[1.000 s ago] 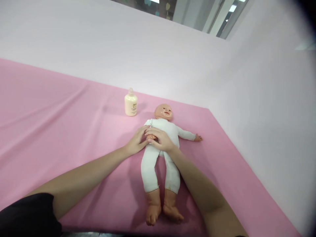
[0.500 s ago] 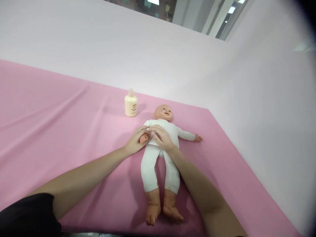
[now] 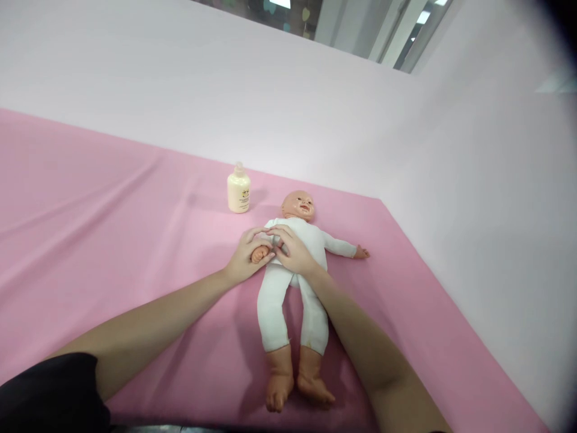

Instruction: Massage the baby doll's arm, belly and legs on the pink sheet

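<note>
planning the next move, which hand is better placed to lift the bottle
Left, probably. The left hand lies on the bottle's side of the doll, with bare pink cloth between. The right hand rests on the doll's chest and would have to cross over.

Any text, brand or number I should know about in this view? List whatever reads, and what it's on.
Bottle, front label: a small dark emblem with lines of print beneath it, too small and blurred to read.
Doll, white suit: no print visible.
Pink cloth and the pale wall: no marks or signs visible.
So nothing legible in this view.
</note>
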`<action>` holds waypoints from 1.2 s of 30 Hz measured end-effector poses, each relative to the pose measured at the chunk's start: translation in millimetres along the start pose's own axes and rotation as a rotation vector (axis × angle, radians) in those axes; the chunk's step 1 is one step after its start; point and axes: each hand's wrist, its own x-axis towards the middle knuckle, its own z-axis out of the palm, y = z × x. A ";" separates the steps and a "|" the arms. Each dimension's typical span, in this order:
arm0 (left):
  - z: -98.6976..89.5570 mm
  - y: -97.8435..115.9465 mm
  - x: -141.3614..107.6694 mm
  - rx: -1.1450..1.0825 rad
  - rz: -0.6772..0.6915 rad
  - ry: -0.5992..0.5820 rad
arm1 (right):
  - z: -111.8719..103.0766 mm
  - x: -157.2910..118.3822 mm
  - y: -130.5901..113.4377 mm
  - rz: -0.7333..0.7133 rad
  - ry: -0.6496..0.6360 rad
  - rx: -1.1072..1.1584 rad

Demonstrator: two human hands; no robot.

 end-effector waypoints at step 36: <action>5.6 -0.8 -2.4 -0.073 0.106 -0.152 | 0.8 0.4 8.8 -0.156 -0.071 -0.117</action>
